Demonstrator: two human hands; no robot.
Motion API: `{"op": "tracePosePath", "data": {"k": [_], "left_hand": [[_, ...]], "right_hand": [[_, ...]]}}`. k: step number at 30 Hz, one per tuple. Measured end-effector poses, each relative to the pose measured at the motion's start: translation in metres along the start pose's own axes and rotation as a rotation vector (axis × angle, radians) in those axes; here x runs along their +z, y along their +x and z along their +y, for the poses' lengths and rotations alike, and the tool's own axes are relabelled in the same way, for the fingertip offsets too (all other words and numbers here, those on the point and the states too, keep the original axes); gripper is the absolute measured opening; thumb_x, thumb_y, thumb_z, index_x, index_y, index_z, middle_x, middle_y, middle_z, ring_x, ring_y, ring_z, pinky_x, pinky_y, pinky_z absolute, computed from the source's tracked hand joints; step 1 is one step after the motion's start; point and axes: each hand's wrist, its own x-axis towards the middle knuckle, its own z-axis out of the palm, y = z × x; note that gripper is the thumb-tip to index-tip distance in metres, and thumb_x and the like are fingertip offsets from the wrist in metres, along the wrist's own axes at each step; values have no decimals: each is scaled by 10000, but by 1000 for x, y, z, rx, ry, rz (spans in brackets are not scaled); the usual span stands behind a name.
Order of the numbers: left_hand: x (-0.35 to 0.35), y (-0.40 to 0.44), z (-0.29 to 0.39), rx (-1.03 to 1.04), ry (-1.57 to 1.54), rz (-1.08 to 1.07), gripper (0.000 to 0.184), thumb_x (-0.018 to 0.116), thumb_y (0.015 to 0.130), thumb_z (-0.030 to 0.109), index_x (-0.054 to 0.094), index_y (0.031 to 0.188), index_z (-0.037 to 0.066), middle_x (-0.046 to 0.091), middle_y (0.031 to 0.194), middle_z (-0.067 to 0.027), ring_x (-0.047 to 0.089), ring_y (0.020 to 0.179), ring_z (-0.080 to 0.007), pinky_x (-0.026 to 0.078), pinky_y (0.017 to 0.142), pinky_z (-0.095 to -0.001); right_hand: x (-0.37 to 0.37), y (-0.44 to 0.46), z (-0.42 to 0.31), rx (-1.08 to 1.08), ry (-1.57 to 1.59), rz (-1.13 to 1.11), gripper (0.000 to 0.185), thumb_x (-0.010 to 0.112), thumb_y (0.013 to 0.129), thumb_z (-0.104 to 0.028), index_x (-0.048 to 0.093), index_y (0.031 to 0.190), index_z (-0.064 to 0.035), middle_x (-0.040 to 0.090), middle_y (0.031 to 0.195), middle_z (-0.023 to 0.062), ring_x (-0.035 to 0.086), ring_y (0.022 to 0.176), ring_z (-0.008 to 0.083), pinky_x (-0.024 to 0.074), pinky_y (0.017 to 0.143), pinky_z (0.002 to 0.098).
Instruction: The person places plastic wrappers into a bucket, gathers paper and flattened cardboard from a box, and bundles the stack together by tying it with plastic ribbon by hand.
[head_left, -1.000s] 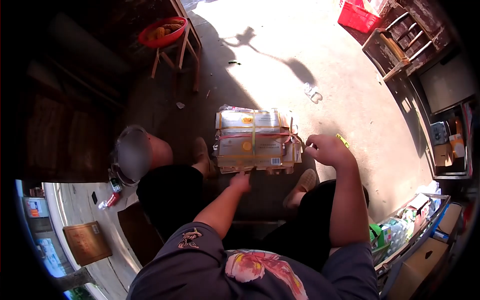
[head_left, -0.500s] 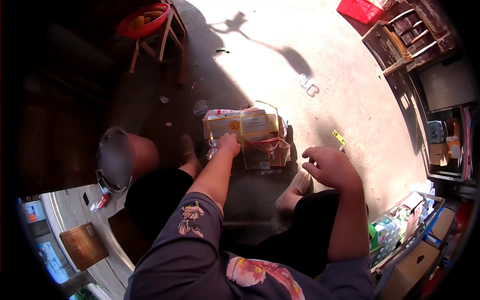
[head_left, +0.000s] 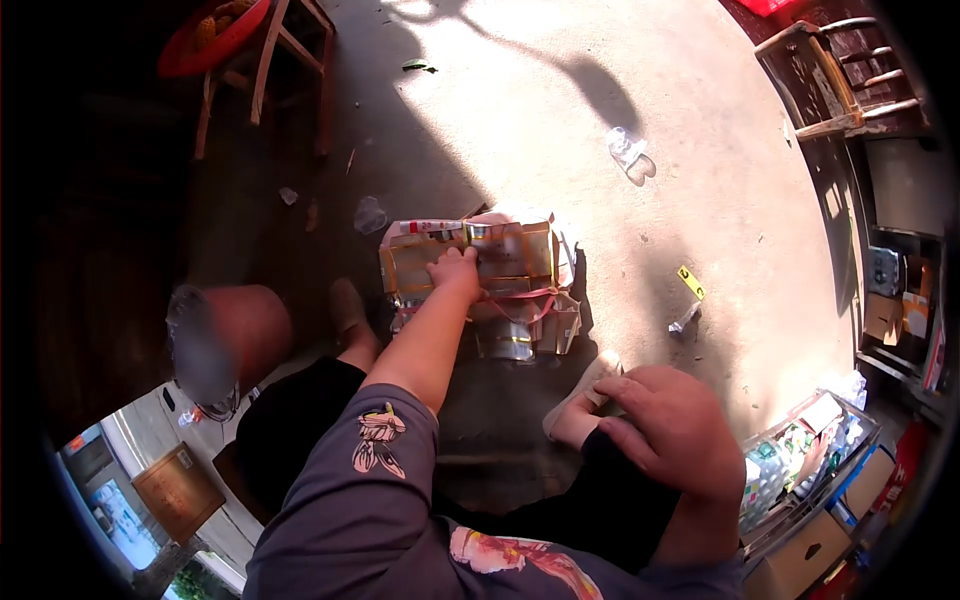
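Note:
A bundle of flattened cardboard boxes [head_left: 515,262] lies on the floor between my feet, tied with yellow strap and a pinkish-red string [head_left: 535,296]. My left hand [head_left: 458,272] rests on top of it, fingers somewhat spread against the cardboard; whether the strap is caught under them is hard to see. Above my right knee hangs my right hand [head_left: 665,420], loosely bent, thumb and forefinger apart and nothing between them. It is away from the bundle.
A pinkish bucket [head_left: 250,325] sits at left. Behind it a red basin [head_left: 215,38] of corn stands on a wooden stool [head_left: 270,65]. Clear plastic [head_left: 626,148] and a yellow strip [head_left: 691,283] lie on the floor. A crate of goods [head_left: 800,465] is at right.
My left hand has shifted up onto the bundle's top face, its fingers spreading. My right hand has come down and nearer my body. The camera view has shifted slightly.

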Motion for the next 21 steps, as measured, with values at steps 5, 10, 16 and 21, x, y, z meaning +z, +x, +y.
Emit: {"op": "tracePosePath", "data": {"k": [5, 10, 16, 21], "left_hand": [[-10, -10, -4, 26, -14, 11, 800, 836, 666, 440, 455, 1325, 192, 477, 1337, -99, 478, 1272, -289, 387, 1026, -502], [-19, 6, 7, 52, -63, -13, 789, 815, 693, 413, 447, 1349, 176, 458, 1381, -90, 470, 1287, -304, 401, 1034, -463], [-45, 14, 49, 291, -10, -17, 764, 819, 683, 433, 484, 1317, 170, 478, 1377, -121, 493, 1265, -307, 446, 993, -443], [-22, 55, 75, 77, 88, -14, 786, 791, 728, 411, 413, 1384, 202, 432, 1425, -105, 451, 1309, -331, 398, 1012, -520]], "right_hand": [[8, 11, 28, -2, -65, 27, 221, 665, 803, -173, 618, 977, -44, 627, 851, 131, 602, 827, 334, 488, 727, 424], [2, 18, 42, -13, -91, 142, 251, 704, 794, -163, 665, 998, -22, 671, 955, 147, 649, 873, 322, 530, 780, 381], [-1, 19, 19, -46, -35, 37, 250, 681, 795, -172, 623, 1005, -47, 611, 822, 129, 602, 803, 339, 486, 715, 432], [-2, 19, 4, 10, 50, -33, 270, 686, 791, -165, 613, 1018, -38, 600, 821, 117, 600, 800, 322, 483, 707, 420]]}}
